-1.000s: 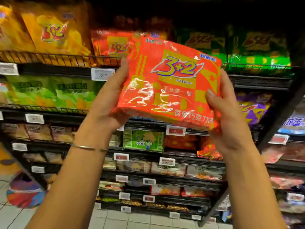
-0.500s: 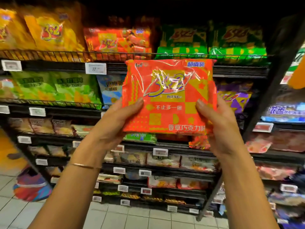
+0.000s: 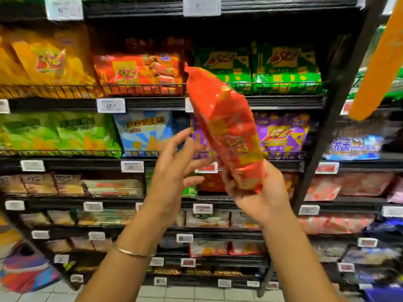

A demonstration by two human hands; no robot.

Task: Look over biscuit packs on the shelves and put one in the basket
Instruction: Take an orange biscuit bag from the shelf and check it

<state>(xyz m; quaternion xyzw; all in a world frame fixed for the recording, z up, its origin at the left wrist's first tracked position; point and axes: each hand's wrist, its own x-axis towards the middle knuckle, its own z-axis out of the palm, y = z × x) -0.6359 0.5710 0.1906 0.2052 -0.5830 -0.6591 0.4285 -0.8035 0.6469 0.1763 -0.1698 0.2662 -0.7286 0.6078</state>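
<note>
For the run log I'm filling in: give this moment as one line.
phase: inspecting | right hand: grips red biscuit pack by lower end, pack tilted | left hand: open, fingers spread, beside pack | placed in basket: not yet

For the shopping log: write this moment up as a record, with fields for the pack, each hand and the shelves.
item: red pack, off the shelf, tilted, top end up and to the left
right hand: grips the pack's lower end
left hand: holds nothing, fingers spread, just left of the pack; contact unclear
shelves: stocked on every level; purple pack behind the held one
stage: pack in hand, being looked over
</note>
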